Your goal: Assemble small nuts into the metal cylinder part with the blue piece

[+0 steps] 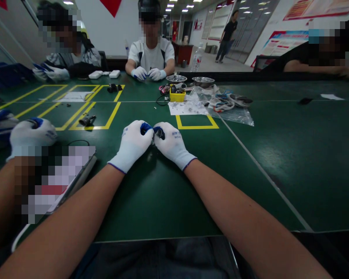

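My left hand and my right hand, both in white gloves with blue palms, meet over the green table. The fingers of my right hand are closed around a small dark round part, mostly covered by the glove. Against it, the left thumb and fingers are pinched together; what they hold, if anything, is hidden. Tiny shiny bits show just below my fingertips, too small to name.
At left, a co-worker's gloved hand is beside a tablet-like device. Ahead are a dark metallic part, a yellow bin, a paper with small pieces, metal bowls and a plastic bag. Other people sit opposite.
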### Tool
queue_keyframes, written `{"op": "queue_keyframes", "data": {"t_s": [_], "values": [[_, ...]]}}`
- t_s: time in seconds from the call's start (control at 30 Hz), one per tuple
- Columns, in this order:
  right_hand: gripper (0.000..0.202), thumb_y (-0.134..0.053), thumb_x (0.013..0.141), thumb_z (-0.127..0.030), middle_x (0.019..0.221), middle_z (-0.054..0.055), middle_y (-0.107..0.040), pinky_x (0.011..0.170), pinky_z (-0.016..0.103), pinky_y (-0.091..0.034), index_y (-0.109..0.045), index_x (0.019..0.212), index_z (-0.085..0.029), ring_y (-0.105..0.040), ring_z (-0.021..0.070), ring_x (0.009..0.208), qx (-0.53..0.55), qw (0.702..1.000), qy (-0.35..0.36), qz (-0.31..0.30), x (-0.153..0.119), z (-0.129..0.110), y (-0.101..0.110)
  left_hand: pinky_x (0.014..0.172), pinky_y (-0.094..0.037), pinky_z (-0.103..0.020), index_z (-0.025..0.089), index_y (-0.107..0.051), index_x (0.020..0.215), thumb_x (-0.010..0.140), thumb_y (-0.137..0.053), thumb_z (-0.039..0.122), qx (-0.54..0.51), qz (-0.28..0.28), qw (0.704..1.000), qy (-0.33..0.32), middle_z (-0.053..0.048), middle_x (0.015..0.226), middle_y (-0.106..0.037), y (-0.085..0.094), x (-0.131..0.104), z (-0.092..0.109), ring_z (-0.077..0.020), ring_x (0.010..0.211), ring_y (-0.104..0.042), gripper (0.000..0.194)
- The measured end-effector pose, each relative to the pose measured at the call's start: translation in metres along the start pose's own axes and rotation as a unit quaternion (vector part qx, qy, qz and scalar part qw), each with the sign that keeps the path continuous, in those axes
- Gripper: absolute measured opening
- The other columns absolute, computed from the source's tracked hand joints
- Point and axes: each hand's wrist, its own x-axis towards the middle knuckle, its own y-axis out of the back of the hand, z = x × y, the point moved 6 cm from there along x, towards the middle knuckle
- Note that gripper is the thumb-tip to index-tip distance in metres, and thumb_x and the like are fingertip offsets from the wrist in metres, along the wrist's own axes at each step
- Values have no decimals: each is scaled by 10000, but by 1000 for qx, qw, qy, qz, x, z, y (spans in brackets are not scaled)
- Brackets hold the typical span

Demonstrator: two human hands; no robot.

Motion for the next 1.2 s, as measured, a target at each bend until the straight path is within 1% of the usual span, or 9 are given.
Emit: {"op": "queue_keyframes", "data": {"t_s": [0.13,0.27,0.43,0.57,0.63,0.77,1.0,1.1,1.2], "values": [[139,-584,945,-230,1035,79,-695,942,376,-525,-695,1026,-213,-656,245,1005,11,1000,10,0,0,-1,1,866,-521,-380,202,-695,791,856,-608,287,-15,-2,1000,17,-62,861,-726,1,1,-1,-241,856,-652,138],[145,-582,936,-226,1021,82,-701,943,370,-531,-706,1009,-209,-666,249,1012,14,1000,8,8,0,0,2,903,-527,-385,204,-703,825,863,-625,291,-15,2,1000,12,-70,912,-735,0,0,0,-250,903,-666,123],[152,-577,928,-215,1037,79,-716,958,376,-538,-698,1019,-214,-673,250,1030,26,999,-6,34,1,5,4,978,-536,-400,192,-736,989,900,-617,299,-36,9,999,-26,-90,1060,-752,-1,-4,5,-263,1017,-692,183],[130,-586,928,-227,1031,81,-715,952,378,-540,-690,1003,-214,-673,248,1012,26,998,-14,46,1,8,5,1073,-515,-397,183,-748,1177,913,-621,288,-44,15,998,-47,-104,1223,-749,0,-5,7,-273,1156,-686,311],[124,-586,929,-233,1024,86,-710,948,377,-537,-690,993,-207,-671,249,1005,25,998,-15,48,1,8,5,1097,-508,-390,187,-750,1235,929,-602,271,-48,7,997,-61,-98,1264,-748,0,-6,8,-268,1188,-684,351],[113,-581,931,-241,1003,81,-702,929,375,-530,-682,972,-209,-662,246,991,28,998,-18,46,1,9,4,1078,-527,-381,196,-784,1214,955,-564,261,-39,-12,996,-85,-84,1215,-772,-3,-6,9,-259,1152,-705,346],[73,-595,909,-266,926,68,-700,870,384,-536,-651,885,-226,-661,249,918,45,995,-7,90,2,13,5,1049,-552,-387,192,-790,1223,958,-573,278,-35,-2,994,-105,-84,1184,-777,-3,-5,8,-257,1110,-721,354],[63,-602,904,-268,909,61,-699,859,381,-533,-639,866,-234,-659,247,908,51,994,-6,97,2,14,5,1043,-554,-385,177,-792,1227,962,-574,276,-34,-2,994,-106,-92,1171,-776,-2,-5,8,-259,1103,-725,357],[79,-606,913,-287,894,56,-693,847,380,-529,-633,858,-238,-653,243,889,54,994,-12,97,2,14,6,1036,-556,-390,188,-794,1228,965,-576,279,-26,0,994,-104,-89,1167,-775,-2,-5,8,-261,1099,-726,354]]}}
